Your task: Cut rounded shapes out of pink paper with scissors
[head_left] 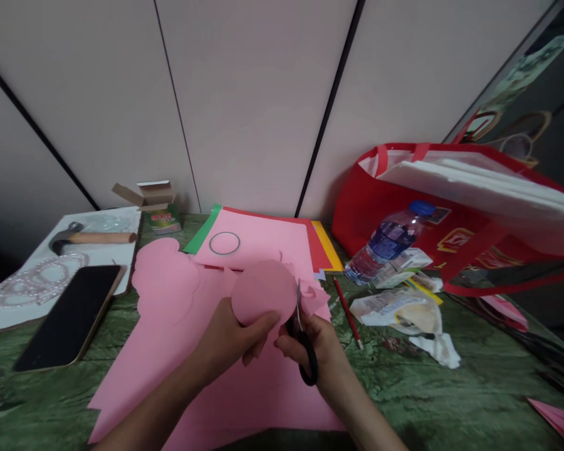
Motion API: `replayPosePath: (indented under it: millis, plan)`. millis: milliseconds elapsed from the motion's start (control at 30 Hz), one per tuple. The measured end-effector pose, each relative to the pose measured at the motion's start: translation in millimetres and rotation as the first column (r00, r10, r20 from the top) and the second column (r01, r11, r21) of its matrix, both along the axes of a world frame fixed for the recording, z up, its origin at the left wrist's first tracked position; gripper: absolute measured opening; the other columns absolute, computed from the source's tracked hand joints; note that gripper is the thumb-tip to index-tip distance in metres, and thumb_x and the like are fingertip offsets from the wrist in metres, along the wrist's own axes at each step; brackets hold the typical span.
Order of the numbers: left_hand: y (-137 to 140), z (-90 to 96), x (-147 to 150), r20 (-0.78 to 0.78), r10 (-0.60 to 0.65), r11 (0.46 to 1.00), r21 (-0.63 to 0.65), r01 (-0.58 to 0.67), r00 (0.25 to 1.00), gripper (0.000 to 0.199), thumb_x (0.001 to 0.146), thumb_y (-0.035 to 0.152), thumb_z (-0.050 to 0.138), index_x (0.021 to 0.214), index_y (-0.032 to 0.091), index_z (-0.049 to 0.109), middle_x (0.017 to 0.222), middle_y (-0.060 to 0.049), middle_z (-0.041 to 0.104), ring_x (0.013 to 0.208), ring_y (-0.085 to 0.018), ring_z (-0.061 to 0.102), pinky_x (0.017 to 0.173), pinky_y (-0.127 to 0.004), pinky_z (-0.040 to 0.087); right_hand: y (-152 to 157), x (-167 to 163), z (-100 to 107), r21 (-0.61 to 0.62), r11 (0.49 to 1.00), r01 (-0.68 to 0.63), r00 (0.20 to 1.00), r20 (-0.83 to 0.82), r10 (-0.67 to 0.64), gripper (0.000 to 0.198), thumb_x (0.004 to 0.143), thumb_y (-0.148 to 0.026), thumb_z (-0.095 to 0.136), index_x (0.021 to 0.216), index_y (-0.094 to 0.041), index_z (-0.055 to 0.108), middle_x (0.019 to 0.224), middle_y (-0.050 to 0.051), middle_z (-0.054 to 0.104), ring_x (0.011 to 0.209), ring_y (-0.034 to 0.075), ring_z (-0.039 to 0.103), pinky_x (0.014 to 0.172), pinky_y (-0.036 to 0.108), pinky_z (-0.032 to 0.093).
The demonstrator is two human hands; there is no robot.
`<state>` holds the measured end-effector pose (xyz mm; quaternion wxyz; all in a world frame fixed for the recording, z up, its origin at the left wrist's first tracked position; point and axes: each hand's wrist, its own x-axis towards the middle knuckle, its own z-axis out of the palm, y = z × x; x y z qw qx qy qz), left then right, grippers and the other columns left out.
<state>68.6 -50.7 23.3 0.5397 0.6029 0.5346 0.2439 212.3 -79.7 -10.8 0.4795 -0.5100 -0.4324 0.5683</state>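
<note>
My left hand (247,332) pinches the lower edge of a round piece of pink paper (263,288), holding it up above the table. In my right hand (317,347) are black-handled scissors (307,360), gripped by the handles, their blades pointing up along the paper's right edge. A curled pink offcut (314,297) lies just right of the blades. Beneath both hands spread large pink sheets (244,401). Several cut pink rounds (162,275) lie overlapping to the left. A thin dark ring (224,243) rests on the pink paper behind.
Leftward are a phone (70,316), a hammer (101,238), bead strings (42,282) and an opened small box (162,216). Rightward lie a red pencil (348,313), a water bottle (388,244), plastic wrappers (399,313) and a red bag (404,188). A wall panel (244,113) rises behind.
</note>
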Motion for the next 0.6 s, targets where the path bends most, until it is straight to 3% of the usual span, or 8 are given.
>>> replayPosePath:
  millis: [367, 600]
  plan:
    - [0.1, -0.7, -0.7, 0.008, -0.004, 1.0, -0.002, 0.004, 1.0, 0.048, 0.075, 0.036, 0.056, 0.032, 0.018, 0.043, 0.027, 0.004, 0.04, 0.03, -0.006, 0.037, 0.042, -0.021, 0.037, 0.3, -1.4, -1.5, -0.009, 1.0, 0.022, 0.999, 0.031, -0.022, 0.015, 0.053, -0.024, 0.064, 0.052, -0.016, 0.051, 0.044, -0.006, 0.046, 0.043, 0.008, 0.037, 0.044, 0.022, 0.028]
    - [-0.7, 2.4, -1.5, 0.014, -0.005, 1.0, 0.007, 0.005, 1.0, 0.046, 0.074, 0.035, 0.056, 0.033, 0.018, 0.044, 0.028, 0.004, 0.04, 0.029, -0.006, 0.037, 0.039, -0.021, 0.035, -1.8, -3.1, 0.9, -0.055, 0.997, 0.051, 0.998, -0.023, -0.052, 0.015, 0.051, -0.023, 0.064, 0.061, -0.016, 0.056, 0.043, -0.005, 0.05, 0.041, 0.008, 0.04, 0.042, 0.022, 0.031]
